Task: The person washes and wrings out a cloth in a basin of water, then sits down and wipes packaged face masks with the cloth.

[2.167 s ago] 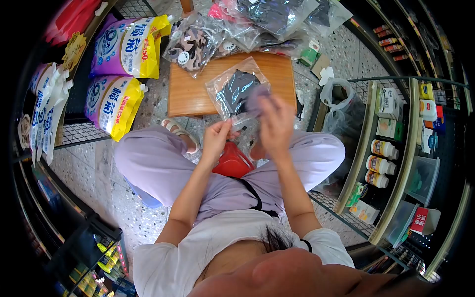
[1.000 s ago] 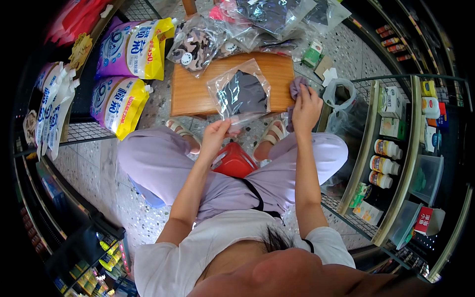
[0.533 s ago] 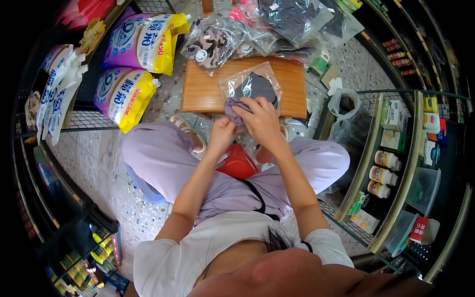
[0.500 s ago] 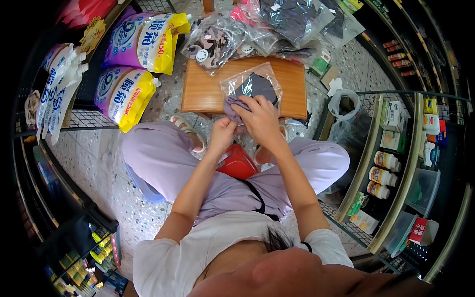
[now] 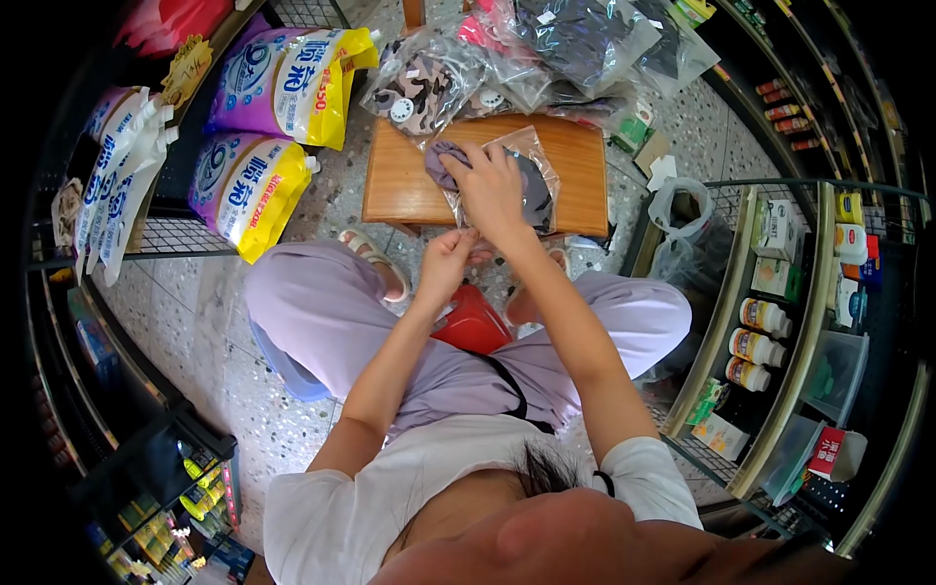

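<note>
A clear plastic bag (image 5: 551,185) with a dark item inside lies over the near part of a small wooden stool (image 5: 395,185). My left hand (image 5: 448,261) is closed on the bag's near edge, just in front of the stool. Above the bag's left part, my right hand (image 5: 489,190) grips a bunched purple-grey cloth (image 5: 444,164) and covers part of the dark item. Behind them, a camouflage item in a clear bag (image 5: 419,97) rests on the stool's far left, beside a pile of bagged dark items (image 5: 575,39).
Large purple and yellow detergent bags (image 5: 288,88) stand at the left. A red object (image 5: 473,322) sits between my legs. On the right are a translucent plastic bag (image 5: 680,214) and a shelf with white bottles (image 5: 765,317). Small boxes (image 5: 634,125) lie beyond the stool.
My right hand has moved forward and slightly left with the cloth, away from my left hand and over the bag. My left hand stays at the bag's near edge.
</note>
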Action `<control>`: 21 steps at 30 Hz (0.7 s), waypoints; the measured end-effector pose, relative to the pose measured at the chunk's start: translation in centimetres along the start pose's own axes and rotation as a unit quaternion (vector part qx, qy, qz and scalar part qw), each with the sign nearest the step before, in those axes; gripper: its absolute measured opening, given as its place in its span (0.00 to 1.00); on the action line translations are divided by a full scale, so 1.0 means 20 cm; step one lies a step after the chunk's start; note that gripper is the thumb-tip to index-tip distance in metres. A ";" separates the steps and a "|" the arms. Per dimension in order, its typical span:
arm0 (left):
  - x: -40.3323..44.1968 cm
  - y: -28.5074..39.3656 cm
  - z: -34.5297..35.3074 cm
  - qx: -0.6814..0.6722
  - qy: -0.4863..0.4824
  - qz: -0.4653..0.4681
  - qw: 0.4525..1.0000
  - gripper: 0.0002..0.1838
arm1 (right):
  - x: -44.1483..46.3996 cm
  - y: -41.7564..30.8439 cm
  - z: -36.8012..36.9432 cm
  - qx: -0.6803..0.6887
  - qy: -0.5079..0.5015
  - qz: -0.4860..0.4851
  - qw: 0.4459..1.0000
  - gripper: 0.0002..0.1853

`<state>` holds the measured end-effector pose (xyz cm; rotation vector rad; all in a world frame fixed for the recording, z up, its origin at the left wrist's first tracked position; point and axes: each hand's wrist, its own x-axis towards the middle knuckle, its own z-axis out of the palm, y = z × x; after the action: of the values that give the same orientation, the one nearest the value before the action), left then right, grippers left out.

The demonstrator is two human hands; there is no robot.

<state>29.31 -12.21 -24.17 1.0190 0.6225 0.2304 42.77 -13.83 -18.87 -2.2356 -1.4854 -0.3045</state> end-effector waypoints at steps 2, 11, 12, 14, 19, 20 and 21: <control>0.00 -0.01 0.00 0.006 0.006 0.000 1.000 0.18 | 0.00 0.03 0.01 -0.008 0.011 0.012 1.000 0.17; 0.01 -0.05 0.00 -0.015 0.011 0.010 1.000 0.17 | -0.04 0.17 -0.06 -0.031 0.041 0.052 0.997 0.17; 0.02 -0.06 -0.01 -0.011 0.010 0.013 1.000 0.17 | -0.05 0.19 -0.06 -0.028 0.044 0.065 0.997 0.18; 0.02 -0.08 -0.02 0.001 0.011 0.013 1.000 0.17 | -0.07 0.23 -0.08 -0.025 0.051 0.089 0.994 0.18; 0.05 -0.13 -0.06 0.021 0.017 0.004 1.000 0.16 | -0.17 0.40 -0.09 -0.051 0.089 0.138 0.985 0.17; 0.05 -0.14 -0.07 0.025 0.019 0.003 1.000 0.16 | -0.20 0.43 -0.09 -0.059 0.094 0.144 0.983 0.16; 0.05 -0.12 -0.06 0.028 0.022 0.003 0.999 0.16 | -0.23 0.46 -0.11 -0.067 0.100 0.150 0.981 0.16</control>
<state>29.11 -12.21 -27.08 1.0720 0.6695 0.2426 49.40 -21.58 -20.99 -2.4127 -1.0345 -0.5274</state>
